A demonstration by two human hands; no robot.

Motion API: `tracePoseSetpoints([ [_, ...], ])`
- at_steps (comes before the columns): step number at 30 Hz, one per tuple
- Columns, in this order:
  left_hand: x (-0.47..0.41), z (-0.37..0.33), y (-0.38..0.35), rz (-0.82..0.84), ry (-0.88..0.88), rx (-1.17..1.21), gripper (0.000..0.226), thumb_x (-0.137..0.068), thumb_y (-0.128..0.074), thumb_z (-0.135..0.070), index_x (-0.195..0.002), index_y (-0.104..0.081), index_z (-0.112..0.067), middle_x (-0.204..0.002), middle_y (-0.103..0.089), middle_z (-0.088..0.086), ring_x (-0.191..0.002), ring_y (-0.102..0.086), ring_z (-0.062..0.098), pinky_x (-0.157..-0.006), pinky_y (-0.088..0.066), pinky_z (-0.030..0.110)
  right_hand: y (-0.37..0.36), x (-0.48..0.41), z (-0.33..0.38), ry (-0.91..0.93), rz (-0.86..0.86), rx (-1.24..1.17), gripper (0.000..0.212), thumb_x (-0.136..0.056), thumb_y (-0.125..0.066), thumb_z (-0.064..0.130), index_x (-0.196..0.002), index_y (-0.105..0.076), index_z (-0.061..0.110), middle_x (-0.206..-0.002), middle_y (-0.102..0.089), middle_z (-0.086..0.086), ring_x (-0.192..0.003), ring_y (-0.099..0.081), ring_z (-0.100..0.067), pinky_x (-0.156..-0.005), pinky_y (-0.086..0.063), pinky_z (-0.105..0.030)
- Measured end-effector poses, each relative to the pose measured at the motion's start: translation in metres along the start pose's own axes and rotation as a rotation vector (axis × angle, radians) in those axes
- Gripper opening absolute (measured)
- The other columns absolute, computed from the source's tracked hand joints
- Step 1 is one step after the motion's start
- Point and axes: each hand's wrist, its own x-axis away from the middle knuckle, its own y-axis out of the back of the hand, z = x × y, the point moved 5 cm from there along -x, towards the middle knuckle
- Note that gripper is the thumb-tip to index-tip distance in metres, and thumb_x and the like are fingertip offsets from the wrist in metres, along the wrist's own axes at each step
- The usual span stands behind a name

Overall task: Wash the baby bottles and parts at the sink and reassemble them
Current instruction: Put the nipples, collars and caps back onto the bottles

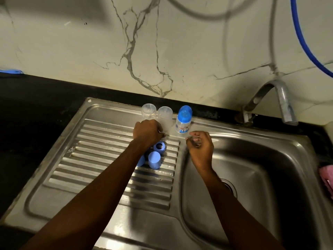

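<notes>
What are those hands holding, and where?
The right hand pinches a small clear piece, by which part cannot be told; the left hand hides its hold.

Left hand curled over drainboard beside inverted clear bottles — right hand pinches small clear part.

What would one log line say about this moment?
left hand: curled beside clear bottles | right hand: pinching small clear part | capped bottle: upright | blue ring, blue cap: on drainboard
</notes>
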Motion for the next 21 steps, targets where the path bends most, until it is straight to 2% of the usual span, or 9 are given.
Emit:
tracePoseSetpoints([
  [3, 0.003, 0.0, 0.011, -0.046, 0.013, -0.011, 0.031, -0.088, -0.064, -0.052, -0.1, -0.073, -0.024, -0.095, -0.073, -0.001, -0.087, -0.062, 0.017, -0.079, -0.04, 0.03, -0.011, 0.006, 0.004, 0.033, 0.122, 0.066, 0.021, -0.076, -0.071, -0.004, -0.088, -0.068, 0.013, -0.092, -0.063, 0.002, -0.083, -0.06, -0.003, -0.075, -0.047, -0.015],
  [6, 0.01, 0.007, 0.025, -0.11, 0.029, 0.064, 0.027, -0.088, -0.066, -0.045, -0.098, -0.069, -0.019, -0.094, -0.071, 0.002, -0.084, -0.062, 0.019, -0.071, -0.042, 0.029, -0.035, 0.011, 0.012, 0.096, 0.4, 0.112, 0.026, -0.076, -0.069, -0.006, -0.094, -0.07, 0.012, -0.099, -0.061, 0.006, -0.093, -0.059, 0.002, -0.083, -0.046, -0.014],
  [9, 0.017, 0.016, 0.031, -0.085, 0.024, 0.14, 0.031, -0.094, -0.061, -0.039, -0.111, -0.061, -0.013, -0.104, -0.068, 0.006, -0.092, -0.061, 0.023, -0.073, -0.038, 0.031, -0.059, 0.014, 0.016, 0.271, 0.633, 0.27, 0.044, -0.074, -0.073, -0.004, -0.114, -0.068, 0.015, -0.113, -0.062, 0.0, -0.107, -0.058, -0.016, -0.092, -0.047, -0.027],
  [11, 0.02, 0.02, 0.028, -0.037, 0.048, 0.21, 0.035, -0.097, -0.057, -0.036, -0.12, -0.053, -0.01, -0.11, -0.065, 0.009, -0.091, -0.058, 0.022, -0.074, -0.038, 0.031, -0.07, 0.015, 0.019, 0.331, 0.723, 0.39, 0.049, -0.074, -0.074, 0.0, -0.118, -0.066, 0.02, -0.118, -0.062, 0.001, -0.108, -0.057, -0.019, -0.093, -0.048, -0.032],
  [14, 0.025, 0.02, 0.024, -0.008, 0.059, 0.318, 0.033, -0.099, -0.056, -0.032, -0.118, -0.049, -0.007, -0.108, -0.064, 0.012, -0.088, -0.055, 0.021, -0.075, -0.038, 0.031, -0.072, 0.013, 0.022, 0.351, 0.714, 0.409, 0.035, -0.073, -0.077, 0.008, -0.105, -0.066, 0.017, -0.105, -0.067, 0.0, -0.096, -0.059, -0.022, -0.084, -0.051, -0.041],
  [16, 0.029, 0.018, 0.023, -0.033, 0.048, 0.398, 0.029, -0.096, -0.06, -0.034, -0.11, -0.05, -0.01, -0.102, -0.063, 0.01, -0.087, -0.057, 0.021, -0.073, -0.039, 0.03, -0.065, 0.011, 0.022, 0.272, 0.651, 0.333, 0.029, -0.075, -0.077, 0.009, -0.101, -0.064, 0.013, -0.101, -0.068, -0.002, -0.094, -0.061, -0.02, -0.082, -0.053, -0.041],
  [19, 0.037, 0.012, 0.027, -0.096, 0.04, 0.524, 0.034, -0.083, -0.077, -0.036, -0.096, -0.056, -0.013, -0.093, -0.063, 0.004, -0.084, -0.059, 0.02, -0.07, -0.044, 0.03, -0.035, 0.011, 0.021, -0.08, 0.456, -0.036, 0.041, -0.078, -0.076, 0.001, -0.111, -0.057, 0.018, -0.102, -0.065, 0.004, -0.091, -0.064, 0.0, -0.077, -0.053, -0.021],
  [21, 0.045, 0.003, 0.027, -0.127, 0.032, 0.573, 0.04, -0.07, -0.087, -0.037, -0.089, -0.06, -0.014, -0.087, -0.063, 0.0, -0.08, -0.058, 0.016, -0.07, -0.046, 0.03, -0.014, 0.015, 0.03, -0.232, 0.322, -0.268, 0.051, -0.081, -0.074, -0.002, -0.125, -0.053, 0.014, -0.108, -0.066, 0.002, -0.09, -0.066, 0.003, -0.076, -0.052, -0.016],
])
